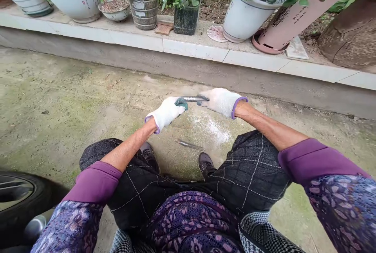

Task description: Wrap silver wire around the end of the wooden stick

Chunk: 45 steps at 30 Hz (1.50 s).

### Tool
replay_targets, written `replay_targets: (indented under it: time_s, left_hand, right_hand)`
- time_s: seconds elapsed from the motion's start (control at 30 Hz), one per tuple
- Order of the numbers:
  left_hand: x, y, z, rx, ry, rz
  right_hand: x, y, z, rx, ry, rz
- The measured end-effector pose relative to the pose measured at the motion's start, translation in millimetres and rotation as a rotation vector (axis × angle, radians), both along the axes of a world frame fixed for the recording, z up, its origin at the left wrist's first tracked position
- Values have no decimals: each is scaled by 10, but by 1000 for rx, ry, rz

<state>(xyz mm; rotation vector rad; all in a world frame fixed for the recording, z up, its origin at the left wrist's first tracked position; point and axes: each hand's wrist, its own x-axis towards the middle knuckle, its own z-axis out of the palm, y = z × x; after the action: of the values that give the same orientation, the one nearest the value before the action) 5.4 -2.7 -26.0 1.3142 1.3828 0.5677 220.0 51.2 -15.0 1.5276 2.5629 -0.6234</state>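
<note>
Both my hands wear white gloves with purple cuffs. My left hand (pixel 167 112) and my right hand (pixel 221 101) are each closed on one end of a short grey metal rod (pixel 192 98), held level above the concrete ground in front of my knees. A second, similar metal rod (pixel 189 144) lies on the ground between my feet, beside a whitish scuffed patch (pixel 216 129). I am seated or squatting, with dark checked trousers and dark shoes visible below.
A raised tiled ledge (pixel 194 49) runs across the back, carrying several plant pots, among them a white pot (pixel 243 18), a black pot (pixel 185 18) and a clear plastic container (pixel 143 4). A vehicle tyre (pixel 17 202) sits at the lower left.
</note>
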Motion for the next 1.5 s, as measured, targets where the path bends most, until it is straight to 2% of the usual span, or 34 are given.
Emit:
replay_targets:
  time_s: [0.07,0.13,0.23,0.33,0.4,0.5,0.6,0.7,0.77,0.87,1.03,1.13,1.23,1.33,1.43,1.5]
  left_hand:
    - [-9,-8,71,42,-114,54]
    - [-1,-34,127,56,-272,97]
    - [36,-103,174,33,-421,106]
    - [59,-165,181,25,-444,93]
    - [49,-179,163,37,-412,88]
    - [7,-153,114,84,-288,64]
    - [-30,-105,66,122,-141,36]
    - [-39,-64,34,173,-27,-32]
    - [-33,-40,2,237,26,-120]
    - [-16,-11,-84,299,131,-188]
    - [44,-11,-185,232,180,-168]
    - [81,-33,-142,103,113,-65]
    - [87,-57,-65,15,-60,22]
    - [62,-79,-13,5,-225,30]
    - [28,-93,1,-16,-281,-1]
    - [2,-92,4,-9,-288,-36]
  right_hand:
    - [-1,47,60,139,19,-41]
    - [-16,70,117,196,105,-96]
    - [-52,85,191,225,208,-152]
    - [-86,75,276,195,300,-249]
    - [-95,38,353,93,407,-356]
    - [-70,-80,483,-209,646,-407]
    - [2,-240,573,-508,738,-254]
    - [83,-379,570,-695,586,-75]
    - [118,-433,500,-754,438,6]
    - [122,-439,295,-657,182,81]
    - [50,-254,-44,-259,-77,100]
    - [25,-92,-76,-89,-152,61]
    - [18,18,12,37,-104,-23]
    - [-7,3,166,22,88,-157]
    - [-52,-123,320,-159,331,-292]
    - [-69,-214,390,-291,494,-313]
